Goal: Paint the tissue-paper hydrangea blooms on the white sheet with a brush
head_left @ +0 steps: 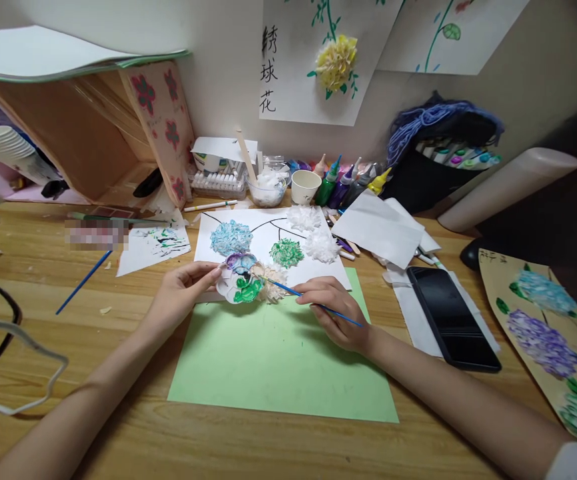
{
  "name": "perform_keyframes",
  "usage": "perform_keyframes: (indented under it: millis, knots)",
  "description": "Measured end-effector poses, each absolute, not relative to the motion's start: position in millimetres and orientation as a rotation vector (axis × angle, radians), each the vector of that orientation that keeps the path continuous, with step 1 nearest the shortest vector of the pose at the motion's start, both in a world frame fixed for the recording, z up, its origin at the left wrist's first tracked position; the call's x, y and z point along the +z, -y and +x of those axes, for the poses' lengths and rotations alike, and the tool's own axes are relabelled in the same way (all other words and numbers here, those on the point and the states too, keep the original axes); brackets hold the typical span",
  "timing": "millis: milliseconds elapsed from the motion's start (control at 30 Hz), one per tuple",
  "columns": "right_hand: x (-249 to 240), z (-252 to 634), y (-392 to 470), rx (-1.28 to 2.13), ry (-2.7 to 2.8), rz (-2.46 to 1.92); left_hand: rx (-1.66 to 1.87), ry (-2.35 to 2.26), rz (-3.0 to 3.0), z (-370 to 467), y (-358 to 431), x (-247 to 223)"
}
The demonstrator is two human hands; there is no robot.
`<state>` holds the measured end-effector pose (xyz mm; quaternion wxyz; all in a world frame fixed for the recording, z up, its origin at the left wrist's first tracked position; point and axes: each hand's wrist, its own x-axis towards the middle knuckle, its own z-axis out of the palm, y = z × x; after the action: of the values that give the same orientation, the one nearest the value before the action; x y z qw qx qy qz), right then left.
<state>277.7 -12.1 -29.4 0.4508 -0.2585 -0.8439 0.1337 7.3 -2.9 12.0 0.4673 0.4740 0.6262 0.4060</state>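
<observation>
My left hand (191, 285) pinches the rim of a small white paint palette (227, 288) with green, purple, blue and dark paint in its wells. My right hand (331, 307) grips a thin blue paintbrush (336, 313), its tip at the palette's right side. Behind them lies a white paper (263, 223) with drawn black branches and textured flowers: a blue one (231, 237), a green one (287, 253), white ones (321, 246) and a cream one (274, 283), partly hidden by the palette. A light green sheet (283, 360) is underneath.
A second blue brush (83, 283) and a paint-smeared paper (156, 247) lie left. Behind stand a paper cup (305, 187), a bowl of white scraps (268, 190) and paint bottles (326, 187). To the right are a phone (453, 317) and a flower picture (543, 340). Cables cross the left edge.
</observation>
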Motion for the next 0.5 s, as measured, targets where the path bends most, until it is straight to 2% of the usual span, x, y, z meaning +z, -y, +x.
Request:
perform_keyframes:
  millis: [400,500]
  knots:
    - [-29.9,278.6,14.2,0.377,2.075,-0.658,0.996,-1.526,1.141,5.9,2.0,10.7]
    - [-33.4,281.1,14.5,0.393,1.895,-0.704,0.993,-1.511,1.121,3.3,1.2,7.3]
